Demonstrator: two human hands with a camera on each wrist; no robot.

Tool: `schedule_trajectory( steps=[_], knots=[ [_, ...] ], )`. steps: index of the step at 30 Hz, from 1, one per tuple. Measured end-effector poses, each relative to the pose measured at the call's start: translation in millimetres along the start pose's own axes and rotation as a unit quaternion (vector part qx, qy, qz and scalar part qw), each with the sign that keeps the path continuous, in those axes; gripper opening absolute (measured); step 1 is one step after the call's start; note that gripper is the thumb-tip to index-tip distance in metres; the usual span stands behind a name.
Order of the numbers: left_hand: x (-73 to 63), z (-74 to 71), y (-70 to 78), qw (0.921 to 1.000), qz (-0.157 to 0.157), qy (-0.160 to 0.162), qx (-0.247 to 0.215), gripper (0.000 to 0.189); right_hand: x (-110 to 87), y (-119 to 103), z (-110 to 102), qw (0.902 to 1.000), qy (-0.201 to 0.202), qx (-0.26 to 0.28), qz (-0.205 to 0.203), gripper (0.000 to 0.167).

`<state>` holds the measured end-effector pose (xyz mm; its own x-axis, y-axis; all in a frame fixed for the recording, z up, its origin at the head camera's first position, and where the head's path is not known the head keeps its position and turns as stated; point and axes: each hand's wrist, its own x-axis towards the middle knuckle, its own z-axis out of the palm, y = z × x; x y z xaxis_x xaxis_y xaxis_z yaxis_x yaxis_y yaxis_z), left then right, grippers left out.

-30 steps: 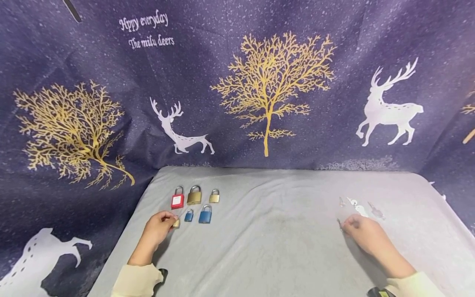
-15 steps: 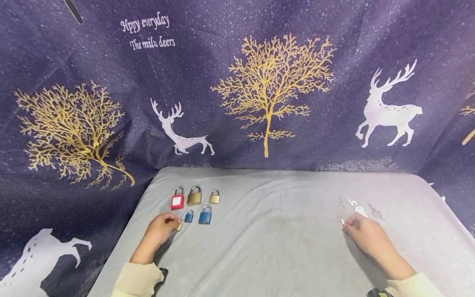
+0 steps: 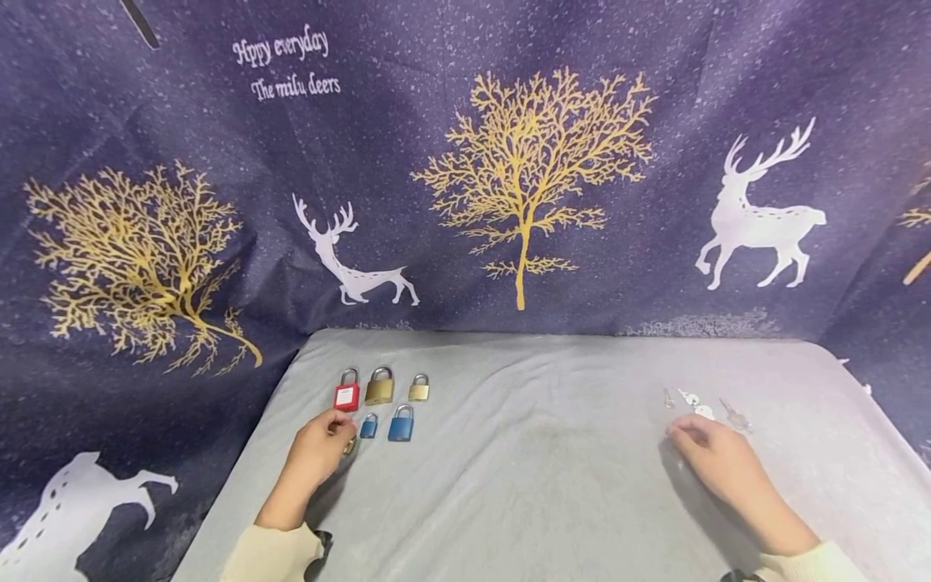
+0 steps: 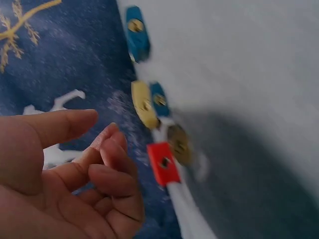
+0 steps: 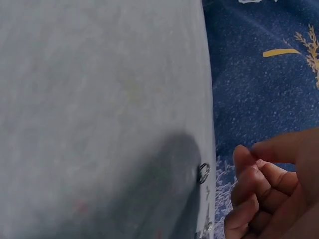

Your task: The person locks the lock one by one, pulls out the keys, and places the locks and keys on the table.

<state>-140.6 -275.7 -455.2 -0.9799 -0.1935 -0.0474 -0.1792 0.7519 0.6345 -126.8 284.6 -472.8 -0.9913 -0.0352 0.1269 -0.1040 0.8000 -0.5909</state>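
Note:
My left hand hovers at the left of the table with thumb and fingertips apart. Partly behind it, a small brass padlock shows tilted. The left wrist view shows a gap between thumb and index finger, with several padlocks beyond the fingertips, among them a brass padlock. Close by are a small blue padlock and a red padlock with a white label. At the right, my right hand keeps thumb and index finger pinched. The key seen there earlier is hidden now; no key shows between the fingertips.
A large brass padlock, another small brass padlock and a larger blue padlock lie on the left. Several keys lie beyond my right hand. Grey cloth covers the table; a patterned curtain hangs behind.
My left hand has risen slightly away from the small brass padlock it was gripping. My right hand has moved up a little, and the key at its fingertips has gone out of sight.

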Motion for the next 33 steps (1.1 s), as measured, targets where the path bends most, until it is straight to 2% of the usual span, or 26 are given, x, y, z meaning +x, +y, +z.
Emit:
schedule_trajectory(
  steps=[6, 12, 19, 23, 27, 33],
  knots=[
    [-4.0, 1.3, 26.6, 0.9995, 0.016, 0.002, -0.028, 0.016, -1.4, -14.8, -0.3, 0.9995, 0.021, 0.019, -0.014, 0.019],
    [-11.6, 7.1, 51.1, 0.996, 0.062, 0.017, -0.063, 0.013, 1.1, -32.5, -1.4, 0.9989, 0.02, 0.028, -0.032, 0.018],
    [-16.5, 24.7, 83.7, 0.9884, 0.113, -0.009, -0.101, 0.013, 3.5, -58.3, 0.1, 0.9971, 0.015, 0.041, -0.062, 0.018],
    [-16.9, 37.1, 103.0, 0.9843, 0.148, -0.014, -0.096, 0.013, 5.9, -69.9, 4.6, 0.9944, 0.026, 0.037, -0.095, 0.017],
    [-18.7, 50.5, 118.7, 0.9809, 0.181, 0.002, -0.071, 0.016, 8.3, -79.4, 10.5, 0.9914, 0.041, 0.033, -0.12, 0.019],
    [-20.1, 65.7, 144.0, 0.9695, 0.238, 0.025, -0.052, 0.031, 13.6, -90.9, 19.4, 0.9868, 0.055, 0.039, -0.147, 0.03]
  ],
)
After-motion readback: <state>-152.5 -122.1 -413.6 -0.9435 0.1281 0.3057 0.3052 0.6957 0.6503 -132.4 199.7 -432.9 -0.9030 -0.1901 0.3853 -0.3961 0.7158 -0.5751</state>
